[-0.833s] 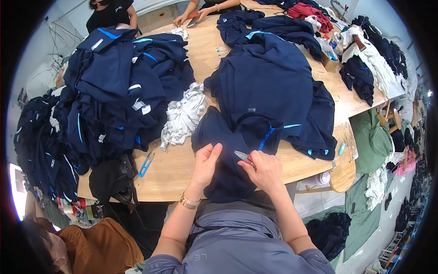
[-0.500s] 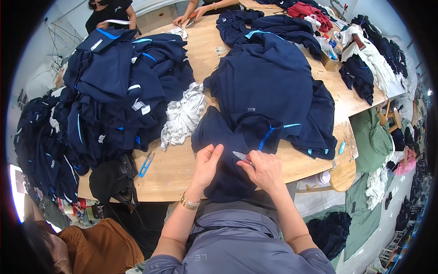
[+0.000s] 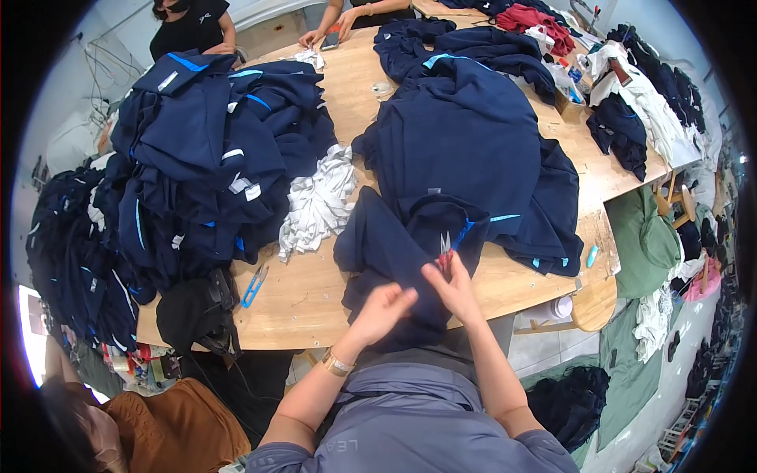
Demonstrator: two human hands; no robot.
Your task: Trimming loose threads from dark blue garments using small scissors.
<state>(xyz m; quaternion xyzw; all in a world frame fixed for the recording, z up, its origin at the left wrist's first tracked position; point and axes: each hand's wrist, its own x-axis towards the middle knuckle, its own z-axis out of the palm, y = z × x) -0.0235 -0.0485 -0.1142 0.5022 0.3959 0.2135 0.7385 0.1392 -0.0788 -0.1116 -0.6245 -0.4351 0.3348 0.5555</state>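
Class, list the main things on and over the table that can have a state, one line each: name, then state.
Red-handled snips, held in the right hand, blades slightly parted
Left hand, over the nearest navy cloth, fingers partly curled; grip unclear
Nearest navy cloth, rumpled
Blue snips, lying on the table, not held
White strips, bunched in a heap
Navy garments at left, piled, creased

There is one pair of red-handled snips (image 3: 446, 256), one of blue-handled snips (image 3: 252, 291) and one big white-strip heap (image 3: 317, 205).
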